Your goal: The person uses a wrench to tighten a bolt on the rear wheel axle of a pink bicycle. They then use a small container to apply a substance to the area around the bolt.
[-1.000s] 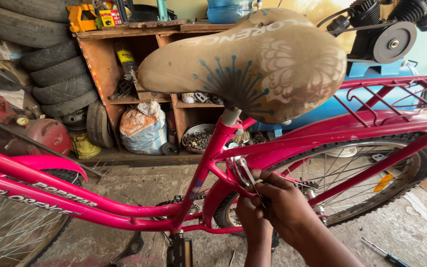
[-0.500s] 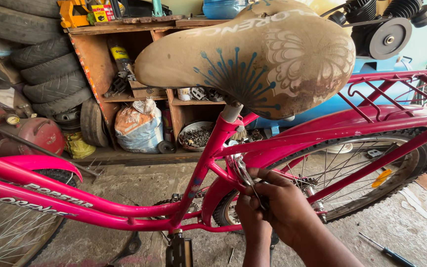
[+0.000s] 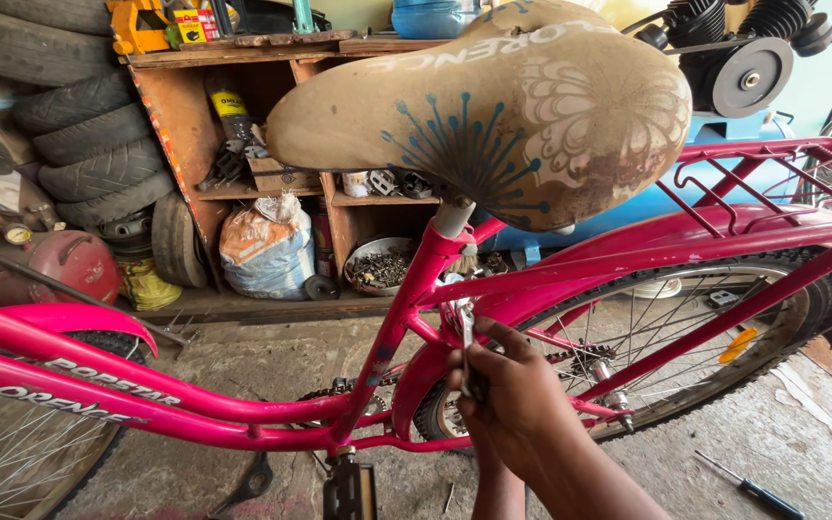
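Hands: your right hand (image 3: pixel 522 400) is closed around a slim metal tool (image 3: pixel 467 332) that stands upright against the pink bicycle frame (image 3: pixel 406 308), just below the seat post. Your left hand (image 3: pixel 493 481) sits under it, mostly hidden, so you cannot tell its grip.
Tool place: at 6 o'clock from the saddle (image 3: pixel 493 106), between the seat tube and the rear wheel (image 3: pixel 686 347).
Containers: a round metal bowl (image 3: pixel 377 265) of small dark metal parts rests on the lowest shelf, at 9 o'clock from your hands; a tied white sack (image 3: pixel 267 246) stands just left of it.
Surface and room: bare, dusty concrete floor (image 3: pixel 243 356); a wooden shelf unit (image 3: pixel 243 125) at 11 o'clock; stacked tyres (image 3: pixel 79 125) at 10 o'clock.
Around: a red tank (image 3: pixel 65 265) at 9 o'clock; a screwdriver (image 3: pixel 743 486) lies on the floor at 4 o'clock; a pedal (image 3: pixel 349 491) at 7 o'clock.
In the way: the saddle and the rear rack (image 3: pixel 772 178) overhang your view.
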